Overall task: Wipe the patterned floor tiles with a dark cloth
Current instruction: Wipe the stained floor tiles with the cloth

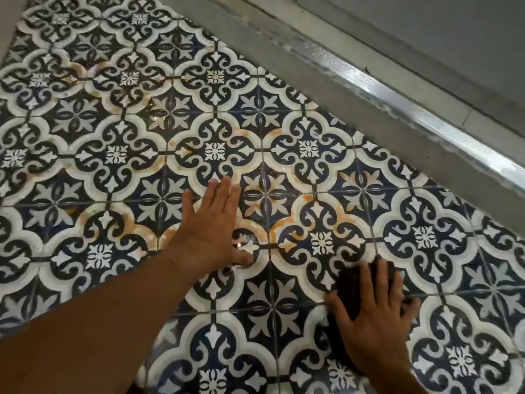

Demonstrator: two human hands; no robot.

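Pressed flat under a spread right hand [375, 317], a dark cloth [355, 282] lies on the patterned floor tiles [119, 155] at the lower right of the view, fingers splayed wide across it rather than curled around it, so the cloth is pinned by the palm and not gripped; the left hand [213, 223] rests open and empty on the tiles further ahead, fingers extended, apparently bracing the person's weight. Orange-brown stains [324, 217] mark the pale bands of the pattern between and beyond the two hands, and further patches show toward the upper left, while the tiles nearest the cloth look cleaner and a wet sheen lies on the surface. A grey raised threshold [284, 52] with a shiny metal strip [397, 100] runs diagonally along the far edge of the floor. Doing this stroke well likely calls for even palm pressure, overlapping passes carried forward into the stained bands just ahead of the cloth, extra attention along the grout lines, and the bracing hand kept off the wet patch to avoid slipping
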